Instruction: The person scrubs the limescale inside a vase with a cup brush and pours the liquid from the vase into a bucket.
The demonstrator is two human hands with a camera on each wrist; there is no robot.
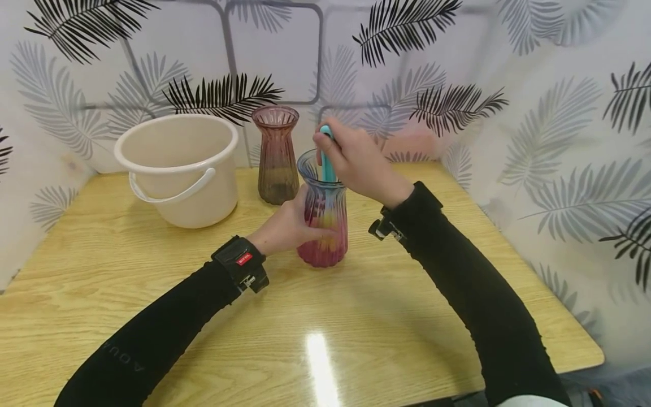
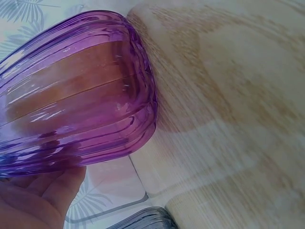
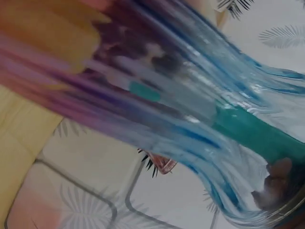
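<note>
A ribbed glass vase, blue at the mouth and pink-purple below, stands roughly upright over the table. My left hand grips its side, thumb across the front. From above, my right hand holds the turquoise handle of a sponge bottle brush, which reaches down through the vase's mouth. Through the glass, a yellow block-like head shows in the right wrist view. In the left wrist view the vase's purple base is close to the tabletop; whether it touches is unclear.
Behind the left hand stands a second ribbed vase, pink above and greyish below. A cream bucket with its handle hanging in front is at the back left. The wooden table meets leaf-patterned walls at the back and right.
</note>
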